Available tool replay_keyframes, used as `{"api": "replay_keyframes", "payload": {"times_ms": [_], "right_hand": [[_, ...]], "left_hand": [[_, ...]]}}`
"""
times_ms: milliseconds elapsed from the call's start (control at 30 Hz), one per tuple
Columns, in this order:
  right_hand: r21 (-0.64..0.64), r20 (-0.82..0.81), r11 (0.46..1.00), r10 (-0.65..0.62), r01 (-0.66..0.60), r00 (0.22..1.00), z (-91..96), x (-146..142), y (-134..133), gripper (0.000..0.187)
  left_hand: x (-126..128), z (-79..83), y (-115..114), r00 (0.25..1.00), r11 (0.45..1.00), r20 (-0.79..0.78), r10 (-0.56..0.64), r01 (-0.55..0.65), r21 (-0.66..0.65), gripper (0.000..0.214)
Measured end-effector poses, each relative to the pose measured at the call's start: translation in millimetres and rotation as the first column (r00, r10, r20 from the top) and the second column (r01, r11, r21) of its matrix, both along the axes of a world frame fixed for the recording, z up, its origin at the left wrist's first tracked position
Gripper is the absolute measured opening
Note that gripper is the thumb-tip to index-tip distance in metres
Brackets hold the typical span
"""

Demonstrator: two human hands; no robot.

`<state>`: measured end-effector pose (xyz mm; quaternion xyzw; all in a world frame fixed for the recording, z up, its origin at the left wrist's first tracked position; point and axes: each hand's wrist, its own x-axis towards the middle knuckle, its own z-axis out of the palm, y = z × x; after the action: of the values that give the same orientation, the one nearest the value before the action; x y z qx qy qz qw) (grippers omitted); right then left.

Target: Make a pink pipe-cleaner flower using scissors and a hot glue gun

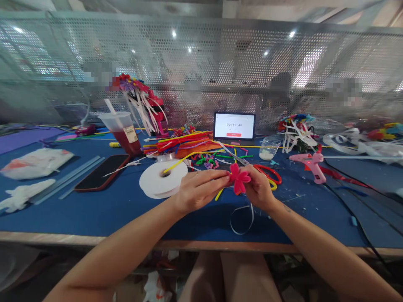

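Observation:
A bright pink pipe-cleaner flower with several looped petals is held above the near middle of the table. My left hand pinches its left side with the fingertips. Closed around its right side is my right hand; some of those fingers are hidden behind the petals. Below the hands curls a thin white ribbon; its upper end is hidden. Just beyond the right hand are scissors, blades pointing away to the left. A white ribbon spool lies beside my left hand.
Colourful pipe cleaners are heaped behind the spool. A pink glue gun stands at right with its cable. To the left are a phone, a drink cup and a plastic packet. A tablet stands at the back.

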<state>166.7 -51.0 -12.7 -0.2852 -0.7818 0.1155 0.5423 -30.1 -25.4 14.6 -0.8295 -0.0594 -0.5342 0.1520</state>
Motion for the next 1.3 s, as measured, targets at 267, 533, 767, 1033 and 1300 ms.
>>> {"api": "replay_keyframes", "payload": {"times_ms": [267,533,767,1033,1300], "right_hand": [[-0.016,-0.01,0.996,0.09,-0.09,0.996,4.2,-1.9,-2.2,0.011],[-0.031,-0.017,0.997,0.071,-0.071,0.997,2.8,0.2,-2.4,0.008],[-0.031,0.008,0.996,0.086,-0.086,0.996,4.9,-1.1,-3.2,0.01],[-0.028,0.014,0.995,0.101,-0.1,0.995,4.1,-0.8,-2.5,0.01],[0.02,0.048,0.999,0.044,-0.045,0.998,9.4,2.0,-4.4,0.01]], "left_hand": [[-6.9,-2.8,4.0,0.996,0.999,-0.087,0.006,-0.001,0.053,0.021],[7.0,-0.1,0.7,0.973,0.901,0.142,-0.18,0.221,-0.373,0.034],[9.4,4.6,0.0,0.968,0.88,0.152,-0.202,0.247,-0.405,0.018],[10.0,5.2,-1.7,0.964,0.872,0.178,-0.198,0.256,-0.417,0.011],[11.0,2.7,-3.7,0.877,0.431,0.356,-0.324,0.472,-0.77,0.017]]}}
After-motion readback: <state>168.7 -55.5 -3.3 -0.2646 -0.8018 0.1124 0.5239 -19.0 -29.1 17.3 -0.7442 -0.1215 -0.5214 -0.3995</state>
